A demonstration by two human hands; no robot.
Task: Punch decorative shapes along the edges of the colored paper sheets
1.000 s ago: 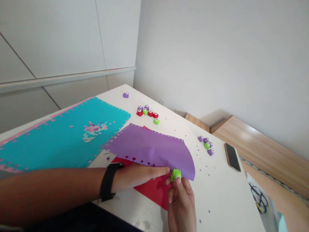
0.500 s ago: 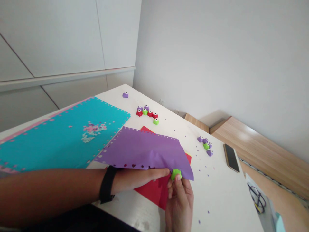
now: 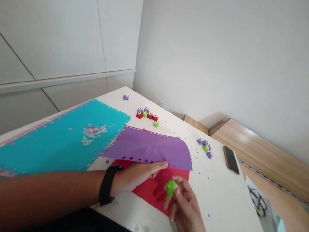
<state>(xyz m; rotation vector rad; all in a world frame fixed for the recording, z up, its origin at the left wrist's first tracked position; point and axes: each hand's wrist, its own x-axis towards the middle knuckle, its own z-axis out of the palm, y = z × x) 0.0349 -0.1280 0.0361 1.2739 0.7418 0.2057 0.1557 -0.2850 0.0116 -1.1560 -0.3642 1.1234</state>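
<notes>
My left hand, with a black band at the wrist, pinches the near edge of a purple paper sheet, its thumb on top and the other fingers underneath. Small punched shapes run along the sheet's edges. My right hand holds a green craft punch between thumb and fingers, apart from the purple paper. Below both hands lies a red paper sheet, partly covered by the purple one. To the left is a blue paper sheet with punched edges and a heap of pink and pale confetti.
Several purple, red and green craft punches stand towards the far corner of the white table. Another cluster of punches sits at the right, near a phone. Purple paper bits are scattered between them. Walls border the far side.
My right hand has drawn the green punch off the purple paper's near edge, towards me and slightly left. The edge now shows fresh holes; my left hand still holds the sheet.
</notes>
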